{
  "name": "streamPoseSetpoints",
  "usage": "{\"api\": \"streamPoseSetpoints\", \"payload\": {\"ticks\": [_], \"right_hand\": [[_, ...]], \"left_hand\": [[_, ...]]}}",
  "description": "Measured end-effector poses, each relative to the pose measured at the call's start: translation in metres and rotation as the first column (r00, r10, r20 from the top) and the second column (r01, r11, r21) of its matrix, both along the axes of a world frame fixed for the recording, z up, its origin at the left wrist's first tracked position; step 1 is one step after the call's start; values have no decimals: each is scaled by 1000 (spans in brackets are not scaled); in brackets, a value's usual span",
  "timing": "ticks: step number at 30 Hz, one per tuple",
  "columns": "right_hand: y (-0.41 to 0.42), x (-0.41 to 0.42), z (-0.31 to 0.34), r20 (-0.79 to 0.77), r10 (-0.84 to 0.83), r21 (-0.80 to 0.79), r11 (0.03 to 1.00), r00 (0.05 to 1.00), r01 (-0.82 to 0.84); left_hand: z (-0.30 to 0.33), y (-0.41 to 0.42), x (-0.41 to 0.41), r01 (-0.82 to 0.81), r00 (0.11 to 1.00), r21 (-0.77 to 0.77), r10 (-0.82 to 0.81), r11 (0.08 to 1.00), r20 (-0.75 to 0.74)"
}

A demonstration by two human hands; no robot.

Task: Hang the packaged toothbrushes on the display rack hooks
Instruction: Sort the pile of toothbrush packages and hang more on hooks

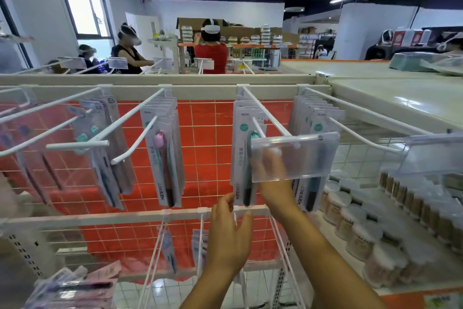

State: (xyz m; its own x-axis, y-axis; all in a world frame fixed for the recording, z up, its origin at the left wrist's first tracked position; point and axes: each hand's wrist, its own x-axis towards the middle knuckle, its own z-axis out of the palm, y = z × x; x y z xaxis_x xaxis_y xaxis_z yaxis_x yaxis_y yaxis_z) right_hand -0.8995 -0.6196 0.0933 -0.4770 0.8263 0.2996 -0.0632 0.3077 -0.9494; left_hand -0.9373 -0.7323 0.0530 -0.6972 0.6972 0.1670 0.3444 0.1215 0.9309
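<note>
While reaching behind the clear tag holder (pixel 293 158), right hand (pixel 271 170) blurred, grip unreadable; left hand (pixel 229 231) loosely open, touching the packaged toothbrush (pixel 244 158) bottom.

Two bare hands: left hand (pixel 229 231), right hand (pixel 271 173). Four bunches of clear-packaged toothbrushes (pixel 164 155) hang on the upper row of white wire hooks (pixel 130 118). One clear plastic price-tag holder (pixel 293 158) in front; white-lidded jars (pixel 363 231) too many to count.

My right hand (pixel 271 170) is a blur behind the clear tag holder (pixel 293 157), so can't tell my grip.
</note>
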Motion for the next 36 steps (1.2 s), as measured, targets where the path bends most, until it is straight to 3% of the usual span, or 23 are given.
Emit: {"api": "streamPoseSetpoints", "payload": {"ticks": [9,14,18,22,25,36], "right_hand": [[-2,-2,-16,76,2,-69,998,997,3],[-18,10,-50,189,-144,-123,978,971,169],[-42,19,-84,187,-235,-108,960,954,258],[-70,24,-98,178,-136,-167,972,975,166],[-84,23,-106,258,-53,-140,986,965,91],[-123,10,-106,383,162,-84,987,909,-140]], "left_hand": [[-7,-15,-12,-12,999,27,13,1000,-33],[-10,-26,-16,-25,998,21,26,999,-64],[-14,-35,-15,-31,999,-23,31,999,8],[-20,-48,-9,-7,998,-78,12,997,64],[-29,-60,-11,-2,995,-108,13,994,98],[-45,-110,-38,-122,993,-179,121,976,-15]]}}
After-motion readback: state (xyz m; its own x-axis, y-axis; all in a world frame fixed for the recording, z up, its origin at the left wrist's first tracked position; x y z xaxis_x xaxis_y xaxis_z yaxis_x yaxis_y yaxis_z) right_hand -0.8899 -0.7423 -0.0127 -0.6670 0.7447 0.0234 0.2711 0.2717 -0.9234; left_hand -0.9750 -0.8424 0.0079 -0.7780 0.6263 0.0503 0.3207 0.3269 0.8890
